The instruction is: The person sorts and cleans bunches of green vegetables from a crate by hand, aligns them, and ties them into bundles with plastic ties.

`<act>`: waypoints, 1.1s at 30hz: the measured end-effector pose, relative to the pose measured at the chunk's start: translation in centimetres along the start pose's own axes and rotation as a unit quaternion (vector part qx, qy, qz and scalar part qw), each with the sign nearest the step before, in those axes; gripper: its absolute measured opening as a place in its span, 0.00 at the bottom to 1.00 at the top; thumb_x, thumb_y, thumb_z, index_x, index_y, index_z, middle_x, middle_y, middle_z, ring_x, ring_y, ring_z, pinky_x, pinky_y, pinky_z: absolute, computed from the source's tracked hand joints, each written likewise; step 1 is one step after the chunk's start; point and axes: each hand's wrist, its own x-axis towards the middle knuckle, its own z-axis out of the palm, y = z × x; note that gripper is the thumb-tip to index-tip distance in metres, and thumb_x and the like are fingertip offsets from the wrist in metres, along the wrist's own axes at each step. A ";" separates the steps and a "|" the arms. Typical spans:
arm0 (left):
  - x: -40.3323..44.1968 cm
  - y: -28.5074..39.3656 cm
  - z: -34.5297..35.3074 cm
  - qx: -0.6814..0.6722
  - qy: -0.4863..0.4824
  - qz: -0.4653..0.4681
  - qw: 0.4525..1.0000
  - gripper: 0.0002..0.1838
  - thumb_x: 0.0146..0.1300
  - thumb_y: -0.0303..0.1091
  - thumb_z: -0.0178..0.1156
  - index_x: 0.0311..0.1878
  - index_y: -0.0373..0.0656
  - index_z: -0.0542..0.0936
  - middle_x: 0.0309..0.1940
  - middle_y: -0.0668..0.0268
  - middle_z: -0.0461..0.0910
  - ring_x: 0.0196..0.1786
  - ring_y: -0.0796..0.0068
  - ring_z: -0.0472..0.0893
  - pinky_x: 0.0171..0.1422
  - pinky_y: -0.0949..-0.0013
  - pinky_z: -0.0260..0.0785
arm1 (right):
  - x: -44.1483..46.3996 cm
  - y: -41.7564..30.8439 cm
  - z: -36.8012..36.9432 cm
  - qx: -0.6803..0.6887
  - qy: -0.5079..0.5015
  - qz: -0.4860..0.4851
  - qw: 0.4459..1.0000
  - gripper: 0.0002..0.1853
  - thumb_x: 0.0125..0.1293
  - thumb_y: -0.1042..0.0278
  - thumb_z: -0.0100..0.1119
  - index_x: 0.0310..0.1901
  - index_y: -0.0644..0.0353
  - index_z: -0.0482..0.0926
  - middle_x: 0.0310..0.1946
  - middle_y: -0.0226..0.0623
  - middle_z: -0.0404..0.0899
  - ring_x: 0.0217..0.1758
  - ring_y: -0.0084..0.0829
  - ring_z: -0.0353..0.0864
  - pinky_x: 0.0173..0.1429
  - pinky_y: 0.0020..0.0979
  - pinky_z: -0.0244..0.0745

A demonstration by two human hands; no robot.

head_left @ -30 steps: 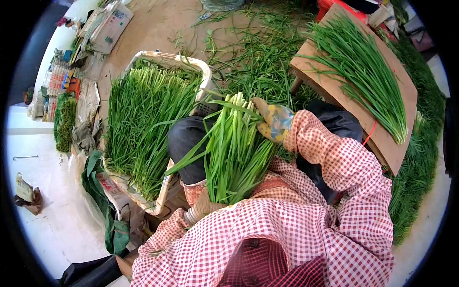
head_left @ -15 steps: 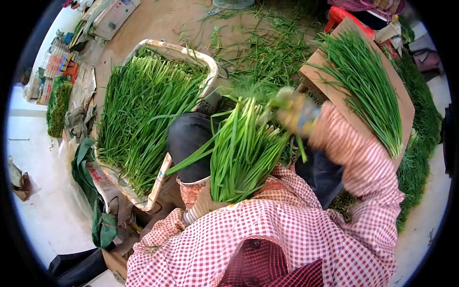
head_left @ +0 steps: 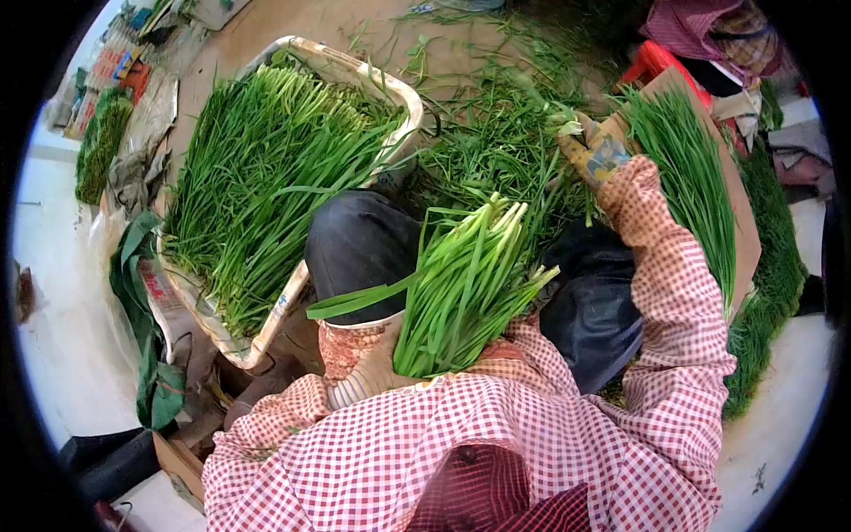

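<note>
A bunch of green stalks (head_left: 465, 279) lies across my lap, pale ends pointing up and to the right. Around its lower leafy end my gloved left hand (head_left: 365, 365) is closed, partly hidden by the leaves and sleeve. My gloved right hand (head_left: 589, 149) is stretched out over the loose greens on the floor, beside the board's left edge. Its fingers are together, with a few pale green bits at their tips. One long leaf sticks out of the bunch to the left over my knee.
Left of my knee stands a white crate (head_left: 403, 97) packed with greens. At right, a brown board (head_left: 745, 213) bears another green bundle (head_left: 687, 177). Loose greens (head_left: 496, 133) litter the floor ahead. A red stool (head_left: 660, 64) and part of another person (head_left: 709, 31) are at the upper right.
My right hand has moved away from the bunch, up and to the right over the floor greens, taking some bits off. My left hand still holds the bunch. The view has shifted slightly.
</note>
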 end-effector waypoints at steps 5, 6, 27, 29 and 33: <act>0.6 0.7 1.1 -0.374 -0.019 -0.130 0.918 0.34 0.68 0.50 0.51 0.73 0.48 0.55 0.69 0.66 0.63 0.70 0.67 0.63 0.74 0.62 0.56 | -0.7 -9.4 3.5 -0.129 -0.287 -0.033 0.949 0.28 0.66 0.49 0.56 0.60 0.61 0.68 0.50 0.48 0.77 0.50 0.37 0.79 0.53 0.34 0.76; -0.9 2.3 2.1 -0.035 -0.031 -0.031 0.998 0.40 0.63 0.46 0.59 0.73 0.46 0.52 0.69 0.64 0.62 0.70 0.67 0.64 0.74 0.63 0.57 | -0.9 -10.7 4.9 -0.178 -0.336 -0.014 0.925 0.30 0.64 0.45 0.57 0.59 0.61 0.69 0.49 0.48 0.78 0.51 0.40 0.78 0.55 0.37 0.75; 0.3 2.8 0.1 0.199 -0.110 0.079 0.971 0.36 0.65 0.38 0.56 0.73 0.50 0.52 0.69 0.65 0.63 0.72 0.65 0.60 0.77 0.55 0.47 | 4.9 -4.3 -1.0 -0.074 -0.024 0.127 0.989 0.26 0.61 0.63 0.65 0.59 0.56 0.69 0.53 0.41 0.75 0.53 0.37 0.78 0.52 0.35 0.79; 0.3 2.6 0.2 0.170 -0.136 0.086 0.972 0.39 0.63 0.37 0.59 0.73 0.49 0.51 0.69 0.63 0.64 0.72 0.65 0.61 0.77 0.55 0.49 | 2.0 -6.2 0.3 -0.066 -0.212 0.003 0.975 0.33 0.56 0.57 0.69 0.62 0.57 0.68 0.52 0.43 0.76 0.53 0.39 0.78 0.54 0.37 0.77; 0.8 1.1 -1.0 0.116 -0.157 0.091 0.977 0.45 0.59 0.36 0.66 0.74 0.47 0.50 0.68 0.61 0.64 0.71 0.64 0.62 0.75 0.55 0.53 | -3.5 -11.7 5.3 -0.266 -0.435 -0.114 0.853 0.30 0.58 0.51 0.63 0.58 0.58 0.70 0.44 0.46 0.80 0.50 0.42 0.79 0.52 0.39 0.74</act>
